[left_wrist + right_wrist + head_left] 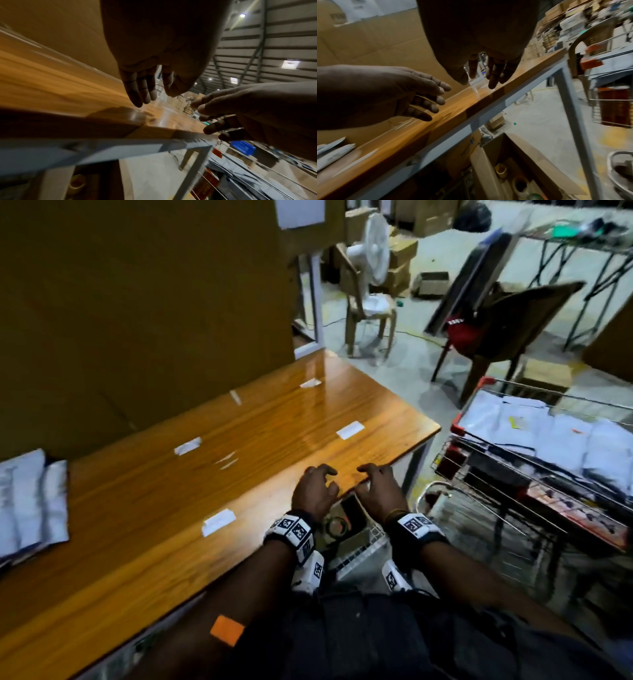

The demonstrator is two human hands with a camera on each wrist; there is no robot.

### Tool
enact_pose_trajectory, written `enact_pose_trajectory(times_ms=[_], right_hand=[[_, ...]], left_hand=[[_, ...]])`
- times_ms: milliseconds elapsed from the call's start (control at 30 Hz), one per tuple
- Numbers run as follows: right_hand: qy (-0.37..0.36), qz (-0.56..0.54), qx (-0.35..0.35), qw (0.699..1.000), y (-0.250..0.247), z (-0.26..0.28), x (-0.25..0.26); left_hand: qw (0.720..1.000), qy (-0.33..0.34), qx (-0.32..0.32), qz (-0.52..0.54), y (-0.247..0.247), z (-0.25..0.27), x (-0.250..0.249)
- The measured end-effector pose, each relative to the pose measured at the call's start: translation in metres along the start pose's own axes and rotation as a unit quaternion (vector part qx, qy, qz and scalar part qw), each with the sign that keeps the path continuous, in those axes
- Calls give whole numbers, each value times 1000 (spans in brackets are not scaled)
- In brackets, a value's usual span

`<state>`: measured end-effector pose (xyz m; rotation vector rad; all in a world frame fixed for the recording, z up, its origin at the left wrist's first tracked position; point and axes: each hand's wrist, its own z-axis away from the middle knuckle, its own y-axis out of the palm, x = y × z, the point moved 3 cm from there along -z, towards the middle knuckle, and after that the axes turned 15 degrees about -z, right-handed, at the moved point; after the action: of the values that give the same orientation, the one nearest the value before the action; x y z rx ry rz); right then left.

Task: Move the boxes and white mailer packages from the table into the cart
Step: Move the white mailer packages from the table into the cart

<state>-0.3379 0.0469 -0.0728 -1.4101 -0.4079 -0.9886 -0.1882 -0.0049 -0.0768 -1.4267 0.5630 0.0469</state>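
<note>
- Our left hand [313, 491] and right hand [378, 491] hover side by side over the near edge of the desk [239, 446], fingers [137, 88] loosely spread and holding nothing.
- The white mailer packages [30, 501] still on the desk lie at nine o'clock, well apart from both hands.
- The cart [534, 460] stands at three o'clock, just past the desk's corner, with mailers piled inside.
- Paper slips [349, 429] are scattered across the desktop between twelve and nine o'clock.
- A tall cardboard wall [137, 302] backs the desk; chairs [507, 330] and a fan [375, 251] stand at one o'clock.
</note>
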Motion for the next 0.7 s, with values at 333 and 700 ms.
enact_pose_trajectory(times_ms=[333,700], right_hand=[[-93,5,106,990,127,5,113],[-166,32,195,966,289,38,246]], left_hand=[[984,-158,-73,23,-71,59,157],[937,-299,-179,-9,-159,125,330]])
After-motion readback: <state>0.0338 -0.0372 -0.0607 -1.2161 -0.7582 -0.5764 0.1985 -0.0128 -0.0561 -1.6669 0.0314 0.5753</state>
